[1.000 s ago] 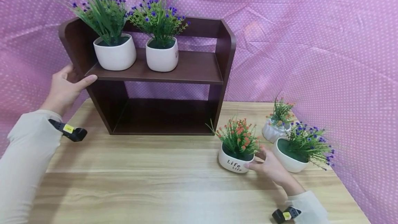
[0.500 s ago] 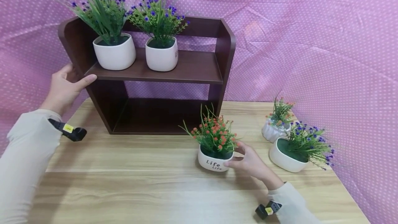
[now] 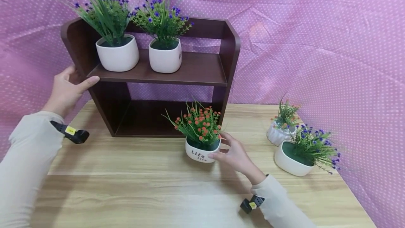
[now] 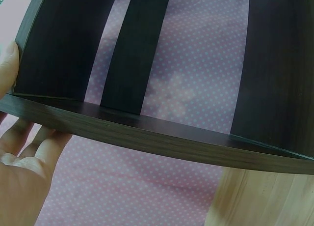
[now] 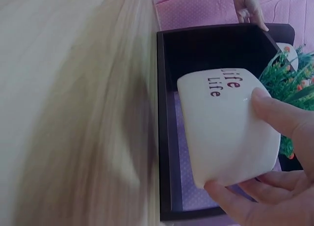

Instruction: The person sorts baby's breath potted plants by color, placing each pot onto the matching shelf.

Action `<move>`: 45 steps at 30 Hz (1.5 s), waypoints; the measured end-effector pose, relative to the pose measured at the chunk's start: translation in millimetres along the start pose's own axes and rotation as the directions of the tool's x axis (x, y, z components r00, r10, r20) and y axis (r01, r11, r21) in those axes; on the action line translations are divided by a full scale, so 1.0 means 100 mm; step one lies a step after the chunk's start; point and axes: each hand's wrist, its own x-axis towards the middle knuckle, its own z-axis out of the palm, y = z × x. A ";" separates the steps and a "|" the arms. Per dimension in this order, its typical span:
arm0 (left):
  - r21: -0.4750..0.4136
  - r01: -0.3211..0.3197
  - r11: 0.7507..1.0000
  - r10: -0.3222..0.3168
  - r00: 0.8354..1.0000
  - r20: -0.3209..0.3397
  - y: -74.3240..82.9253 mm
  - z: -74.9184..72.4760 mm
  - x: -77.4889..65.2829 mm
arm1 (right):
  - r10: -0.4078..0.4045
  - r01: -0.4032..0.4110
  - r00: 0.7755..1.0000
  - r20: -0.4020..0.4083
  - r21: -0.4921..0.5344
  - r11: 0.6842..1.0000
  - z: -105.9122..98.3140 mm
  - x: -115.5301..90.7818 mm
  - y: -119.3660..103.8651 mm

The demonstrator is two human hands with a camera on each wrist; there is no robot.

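My right hand (image 3: 235, 154) grips a white flowerpot (image 3: 197, 153) of orange flowers, marked "Life Life", by its right side. The pot hangs just above the table before the lower opening of a dark brown shelf (image 3: 164, 79). In the right wrist view, thumb and fingers span the white pot (image 5: 228, 132), its base turned toward the camera. At the shelf's left side, my left hand (image 3: 64, 89) holds the side panel, thumb on the front edge. The left wrist view shows the fingers of the left hand (image 4: 24, 172) curled behind the panel (image 4: 147, 140).
On the upper shelf stand two white pots with purple flowers, one left (image 3: 117, 57) and one central (image 3: 165, 59). At the table's right side sit a purple-flowered pot (image 3: 292, 161) and a small ribbed pot (image 3: 278, 134). Pink dotted cloth (image 3: 316, 45) hangs behind.
My right hand has carried the orange-flowered pot leftward over the table, then up and closer to the shelf. My left hand stays on the side panel.
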 end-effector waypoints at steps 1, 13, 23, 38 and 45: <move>-0.004 0.004 1.000 -0.004 1.000 0.001 0.00 0.00 0.00 | -0.001 0.001 1.000 -0.007 -0.002 1.000 0.03 0.03 -0.01; -0.051 0.017 0.999 -0.017 1.000 0.005 0.00 0.00 0.00 | -0.021 0.018 0.997 -0.068 -0.039 0.999 0.32 0.41 -0.08; 0.038 0.010 0.999 -0.010 1.000 -0.002 -0.01 0.00 -0.01 | -0.063 0.043 0.987 -0.151 -0.128 0.991 0.55 0.67 -0.06; -0.049 -0.027 0.998 0.026 1.000 -0.017 -0.02 0.01 0.02 | -0.041 -0.021 0.951 -0.306 -0.197 0.980 0.77 0.90 -0.05; 0.013 -0.013 1.000 0.013 1.000 -0.012 -0.03 0.00 0.01 | -0.025 -0.048 0.925 -0.379 -0.183 0.982 0.91 0.97 0.04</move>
